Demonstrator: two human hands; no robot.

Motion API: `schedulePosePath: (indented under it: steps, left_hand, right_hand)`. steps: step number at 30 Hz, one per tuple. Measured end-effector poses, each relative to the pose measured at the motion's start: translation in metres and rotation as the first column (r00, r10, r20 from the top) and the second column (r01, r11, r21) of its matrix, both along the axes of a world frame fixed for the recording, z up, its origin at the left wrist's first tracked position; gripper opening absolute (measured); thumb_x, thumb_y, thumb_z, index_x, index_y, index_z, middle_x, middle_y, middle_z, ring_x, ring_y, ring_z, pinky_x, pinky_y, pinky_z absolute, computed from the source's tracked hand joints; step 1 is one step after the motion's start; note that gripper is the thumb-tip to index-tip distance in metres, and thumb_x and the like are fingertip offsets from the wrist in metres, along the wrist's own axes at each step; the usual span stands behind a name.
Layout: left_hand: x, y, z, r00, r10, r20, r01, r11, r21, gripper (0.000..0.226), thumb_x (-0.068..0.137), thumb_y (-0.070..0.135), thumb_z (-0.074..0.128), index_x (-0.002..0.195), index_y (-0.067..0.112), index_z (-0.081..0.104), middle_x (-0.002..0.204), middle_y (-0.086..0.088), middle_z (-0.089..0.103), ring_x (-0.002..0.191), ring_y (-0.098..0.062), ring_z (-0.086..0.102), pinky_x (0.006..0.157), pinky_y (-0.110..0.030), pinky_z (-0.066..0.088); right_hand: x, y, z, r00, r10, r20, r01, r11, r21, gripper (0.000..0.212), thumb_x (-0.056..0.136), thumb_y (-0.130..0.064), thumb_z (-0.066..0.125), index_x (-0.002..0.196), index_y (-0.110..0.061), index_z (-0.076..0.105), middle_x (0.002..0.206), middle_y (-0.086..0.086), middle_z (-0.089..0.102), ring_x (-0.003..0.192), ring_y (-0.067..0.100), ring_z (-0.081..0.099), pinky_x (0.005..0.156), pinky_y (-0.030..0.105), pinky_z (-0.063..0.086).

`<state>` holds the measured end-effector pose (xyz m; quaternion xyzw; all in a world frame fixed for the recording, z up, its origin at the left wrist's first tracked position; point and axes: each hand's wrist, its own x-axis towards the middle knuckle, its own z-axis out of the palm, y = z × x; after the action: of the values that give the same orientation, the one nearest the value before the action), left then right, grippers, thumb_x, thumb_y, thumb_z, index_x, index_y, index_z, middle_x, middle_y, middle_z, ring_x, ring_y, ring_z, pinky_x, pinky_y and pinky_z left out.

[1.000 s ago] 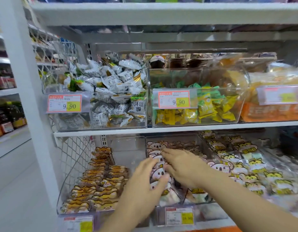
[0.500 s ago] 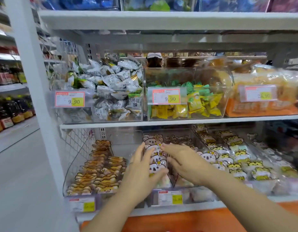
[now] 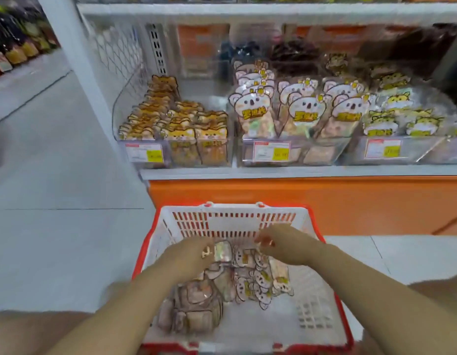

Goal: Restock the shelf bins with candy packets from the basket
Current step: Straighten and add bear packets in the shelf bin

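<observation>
A red-and-white basket [image 3: 322, 316] stands on the floor below the shelf. Inside it lie several koala candy packets [image 3: 250, 280] and a pile of brownish packets [image 3: 194, 311]. My left hand [image 3: 189, 254] reaches down into the basket with its fingertips at a shiny packet [image 3: 222, 253]; blur hides whether it grips the packet. Just above the koala packets hovers my right hand [image 3: 281, 247], fingers loosely curled and holding nothing. On the shelf, the middle clear bin [image 3: 325, 155] holds upright koala packets [image 3: 299, 108].
A clear bin of orange bear packets [image 3: 176, 124] stands to the left of the koala bin, and a bin of yellow tiger packets [image 3: 401, 124] to its right. An orange plinth [image 3: 273, 201] runs under the shelf. Grey floor [image 3: 55, 201] lies to the left.
Both hands have left the koala bin on the shelf and dropped into the basket. The view has tilted down from the shelves to the basket.
</observation>
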<state>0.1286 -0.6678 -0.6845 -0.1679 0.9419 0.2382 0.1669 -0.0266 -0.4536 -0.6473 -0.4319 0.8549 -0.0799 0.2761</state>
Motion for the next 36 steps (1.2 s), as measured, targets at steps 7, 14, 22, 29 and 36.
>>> schedulePosePath:
  steps: [7,14,22,29,36]
  left_hand:
    - [0.035,-0.019,-0.109,0.938,0.012,0.345,-0.028,0.999,0.040,0.041,0.095,0.034,0.046,0.132,0.020,0.057,0.138,-0.003,0.055,0.123,-0.025,0.054,0.098,-0.038,0.048]
    - [0.029,0.000,-0.163,0.923,0.147,0.355,-0.179,0.982,0.059,0.055,0.096,0.046,0.055,0.145,0.023,0.048,0.151,-0.004,0.042,0.138,-0.027,0.041,0.111,-0.038,0.036]
    - [0.027,0.003,-0.183,0.888,0.045,0.458,-0.084,0.994,0.064,0.046,0.094,0.046,0.040,0.133,0.023,0.051,0.136,-0.001,0.047,0.128,-0.026,0.048,0.102,-0.039,0.046]
    - [-0.011,0.031,-0.126,0.910,0.244,0.336,-0.310,0.937,0.162,0.031,0.100,0.054,0.043,0.084,0.028,0.051,0.097,0.004,0.061,0.079,-0.016,0.060,0.071,-0.028,0.048]
    - [-0.048,0.062,-0.087,0.523,0.601,0.604,-0.576,-0.274,0.770,0.051,0.091,0.045,0.067,0.115,0.000,0.070,0.099,-0.012,0.072,0.090,-0.032,0.069,0.081,-0.040,0.052]
  right_hand:
    - [-0.015,0.028,-0.094,0.967,-0.227,0.113,0.181,0.931,0.317,0.045,0.101,-0.029,0.049,0.144,-0.018,0.050,0.153,0.004,0.042,0.139,0.024,0.041,0.111,0.032,0.034]
    - [-0.027,-0.002,-0.142,0.877,-0.447,0.178,0.437,0.895,0.095,0.031,0.100,-0.018,0.053,0.127,-0.027,0.065,0.162,0.006,0.023,0.149,0.023,0.025,0.113,0.030,0.030]
    - [-0.032,-0.011,-0.165,0.713,-0.677,0.183,0.685,0.728,0.022,0.034,0.098,-0.018,0.059,0.131,-0.015,0.065,0.136,0.007,0.062,0.115,0.024,0.063,0.100,0.035,0.051]
    - [-0.025,-0.006,-0.145,0.163,-0.748,0.644,0.982,0.187,-0.030,0.033,0.084,0.006,0.070,0.111,-0.009,0.060,0.097,0.015,0.071,0.084,0.031,0.072,0.071,0.043,0.062]
    - [0.019,-0.027,-0.109,0.025,-0.446,0.895,0.886,0.425,0.187,0.049,0.077,0.018,0.068,0.118,-0.008,0.061,0.103,0.024,0.071,0.082,0.032,0.074,0.067,0.038,0.062]
